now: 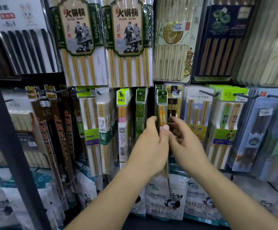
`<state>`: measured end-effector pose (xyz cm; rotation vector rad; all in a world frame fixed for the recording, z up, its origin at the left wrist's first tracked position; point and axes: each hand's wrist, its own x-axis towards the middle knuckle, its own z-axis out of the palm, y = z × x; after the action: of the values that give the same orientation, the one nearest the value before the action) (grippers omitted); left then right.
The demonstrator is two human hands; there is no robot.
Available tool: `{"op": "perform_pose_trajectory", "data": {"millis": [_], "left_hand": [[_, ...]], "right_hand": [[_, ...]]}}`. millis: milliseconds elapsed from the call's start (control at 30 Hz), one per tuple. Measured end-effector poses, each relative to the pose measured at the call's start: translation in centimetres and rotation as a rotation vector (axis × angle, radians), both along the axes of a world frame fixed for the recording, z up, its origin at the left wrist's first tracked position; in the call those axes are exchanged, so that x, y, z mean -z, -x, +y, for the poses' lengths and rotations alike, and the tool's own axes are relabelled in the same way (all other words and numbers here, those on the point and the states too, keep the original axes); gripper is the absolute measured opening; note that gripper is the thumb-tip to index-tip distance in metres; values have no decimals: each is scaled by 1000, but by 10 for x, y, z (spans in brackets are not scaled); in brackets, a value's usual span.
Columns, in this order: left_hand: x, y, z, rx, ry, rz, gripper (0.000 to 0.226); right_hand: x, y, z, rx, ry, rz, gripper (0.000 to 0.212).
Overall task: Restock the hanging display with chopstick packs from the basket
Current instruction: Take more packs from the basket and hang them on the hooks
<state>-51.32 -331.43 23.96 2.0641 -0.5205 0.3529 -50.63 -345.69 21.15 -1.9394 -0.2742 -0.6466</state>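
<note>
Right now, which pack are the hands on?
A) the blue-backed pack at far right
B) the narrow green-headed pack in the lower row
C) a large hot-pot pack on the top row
B: the left hand pinches the narrow green-headed pack, the blurred right hand against its other side.

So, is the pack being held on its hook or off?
On: the hook pokes through the green top of the pack.

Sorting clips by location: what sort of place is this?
Probably a shop's kitchenware aisle: packaged chopsticks hang on peg hooks with barcode labels; the left hand grips a green-topped pack.
</note>
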Motion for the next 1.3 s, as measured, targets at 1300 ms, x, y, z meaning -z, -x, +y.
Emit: {"op": "perform_pose_trajectory", "data": {"millis": [1300], "left_hand": [[84, 56, 16, 239, 288, 482, 89]], "right_hand": [[52, 25, -1, 21, -11, 216, 50]]}}
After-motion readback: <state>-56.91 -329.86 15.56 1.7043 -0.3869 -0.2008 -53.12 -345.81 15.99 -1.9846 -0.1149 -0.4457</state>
